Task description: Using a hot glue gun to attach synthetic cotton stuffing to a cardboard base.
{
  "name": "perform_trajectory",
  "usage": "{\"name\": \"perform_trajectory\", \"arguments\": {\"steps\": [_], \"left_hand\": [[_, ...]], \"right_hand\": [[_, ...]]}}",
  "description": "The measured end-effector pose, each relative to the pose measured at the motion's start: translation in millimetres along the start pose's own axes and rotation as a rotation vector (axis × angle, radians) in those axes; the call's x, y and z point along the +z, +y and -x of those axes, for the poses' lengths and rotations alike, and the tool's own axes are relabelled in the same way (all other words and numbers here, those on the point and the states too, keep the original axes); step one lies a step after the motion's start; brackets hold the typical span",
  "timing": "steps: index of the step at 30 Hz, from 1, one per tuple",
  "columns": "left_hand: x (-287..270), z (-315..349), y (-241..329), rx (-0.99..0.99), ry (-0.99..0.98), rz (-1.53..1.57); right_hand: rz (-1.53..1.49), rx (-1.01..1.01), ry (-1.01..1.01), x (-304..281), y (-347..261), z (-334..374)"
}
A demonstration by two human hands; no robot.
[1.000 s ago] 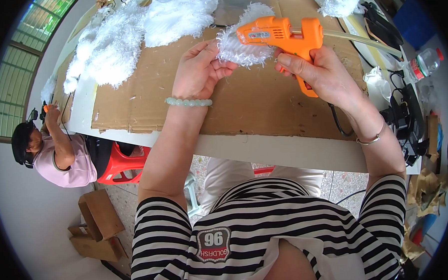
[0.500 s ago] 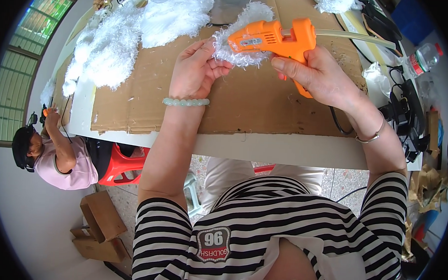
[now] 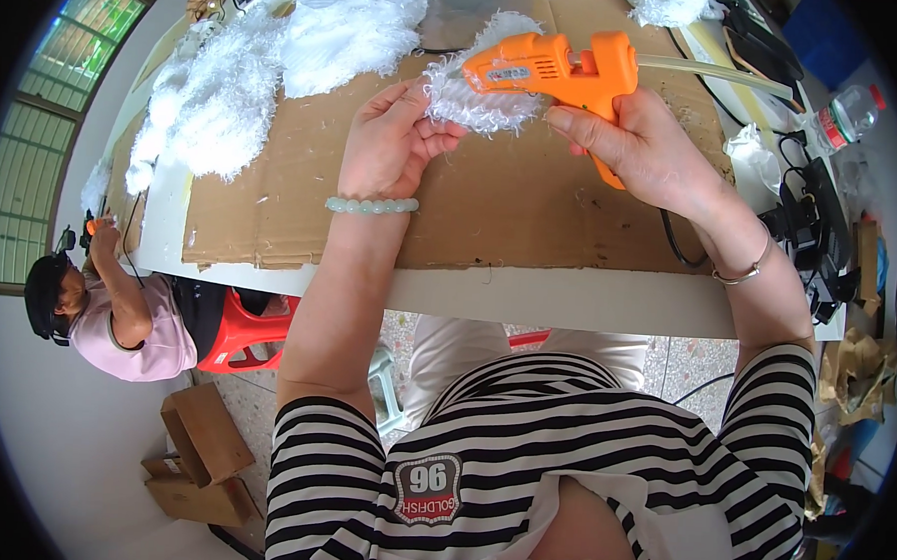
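Note:
My right hand is closed round the handle of an orange hot glue gun. A long translucent glue stick sticks out of the gun's back end to the right. Between the thumb and fingers of my left hand is the near left edge of a shaggy white fluffy fabric piece. The gun's nozzle points left over that piece, close to my left fingertips; whether the tip touches it I cannot tell. Both hands are above the brown cardboard on the table.
Heaps of white fluffy material and a white padded piece lie at the back left. At the right are a plastic bottle, black cables and crumpled white plastic. A co-worker in pink sits at the left.
The glue gun has shifted slightly up and right over the white fluffy piece, uncovering more of it. My left hand has stayed in place.

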State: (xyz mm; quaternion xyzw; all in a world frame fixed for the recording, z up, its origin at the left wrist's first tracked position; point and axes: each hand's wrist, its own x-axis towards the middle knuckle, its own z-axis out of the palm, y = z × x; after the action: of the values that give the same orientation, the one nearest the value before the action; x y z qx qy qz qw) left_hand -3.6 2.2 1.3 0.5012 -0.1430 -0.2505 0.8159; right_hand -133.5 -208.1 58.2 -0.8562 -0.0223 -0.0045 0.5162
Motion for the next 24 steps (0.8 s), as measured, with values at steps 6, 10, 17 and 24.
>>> {"name": "perform_trajectory", "arguments": {"steps": [6, 10, 17, 24], "left_hand": [[-0.3, 0.4, 0.1, 0.001, -0.003, 0.009], [-0.2, -0.6, -0.4, 0.026, 0.0, -0.006], [7.1, 0.5, 0.7, 0.038, 0.049, -0.046], [3.9, 1.6, 1.7, 0.052, 0.084, -0.059]], "right_hand": [[-0.023, -0.04, -0.007, 3.5, 3.7, 0.6], [-0.014, -0.058, -0.007, 1.4, 6.2, -0.9], [0.083, -0.098, 0.056, -8.2, 9.3, -3.8], [-0.322, -0.177, 0.113, -23.4, 0.1, -1.3]]}}
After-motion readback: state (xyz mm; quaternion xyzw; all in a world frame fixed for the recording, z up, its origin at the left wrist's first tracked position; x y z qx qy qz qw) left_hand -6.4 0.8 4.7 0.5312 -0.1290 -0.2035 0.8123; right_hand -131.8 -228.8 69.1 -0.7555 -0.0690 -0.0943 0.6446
